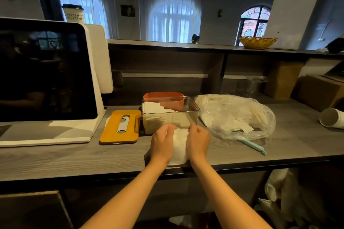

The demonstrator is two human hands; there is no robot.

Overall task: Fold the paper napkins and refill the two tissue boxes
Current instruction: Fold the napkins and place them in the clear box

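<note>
Two hands are seen over the near edge of the grey wood-grain bench (pixel 55 158): the left hand (pixel 162 143) and the right hand (pixel 198 141) are curled round a white paper napkin (pixel 179 147), each grip pinching one side of it. The fingertips are hidden behind the knuckles, and the napkin's lower part is seen to overhang the bench edge. Just beyond the hands a clear tissue box (pixel 170 115) is set, partly filled with white napkins; behind it an orange tissue box (pixel 163 97) is mostly covered, its contents hard to make out. A yellow lid (pixel 121 126) with a slot is laid flat just left of the clear box. To the right, a crumpled plastic bag of napkins (pixel 234 115) is spread, with a pale blue clip (pixel 253 147) beside its near edge. Open bench is left between the lid and the near edge. A white screen stand (pixel 46 80) fills the left side, cut off by the frame. A tipped paper cup (pixel 331 118) is cut off at the right. A raised shelf (pixel 167 44) runs behind, carrying a wicker basket (pixel 257 42).
</note>
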